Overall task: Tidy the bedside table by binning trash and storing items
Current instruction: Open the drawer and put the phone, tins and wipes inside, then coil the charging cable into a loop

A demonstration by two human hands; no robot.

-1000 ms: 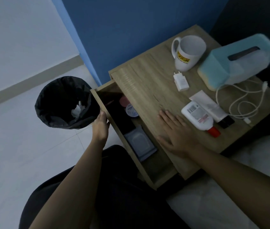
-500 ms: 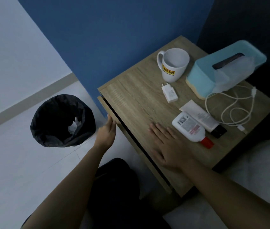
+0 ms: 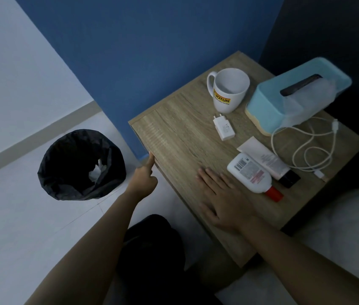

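Note:
The wooden bedside table [image 3: 180, 137] has its drawer closed flush under the top. My left hand [image 3: 144, 179] holds nothing; its fingertips press the drawer front at the left edge. My right hand [image 3: 222, 199] lies flat and open on the tabletop, beside a white lotion bottle with a red cap [image 3: 252, 175]. A white tube with a black cap [image 3: 266, 160], a white charger plug [image 3: 223, 127], a coiled white cable [image 3: 306, 148], a white mug [image 3: 229, 92] and a light blue tissue box [image 3: 295, 95] are on the top.
A black-lined bin [image 3: 79, 166] with crumpled white tissue inside stands on the pale floor left of the table. A blue wall runs behind. White bedding [image 3: 350, 227] lies at the lower right, and my dark-clothed knee is below the table.
The drawer was open a second ago with items inside; my left hand has pushed it fully closed. My right hand stayed flat on the tabletop.

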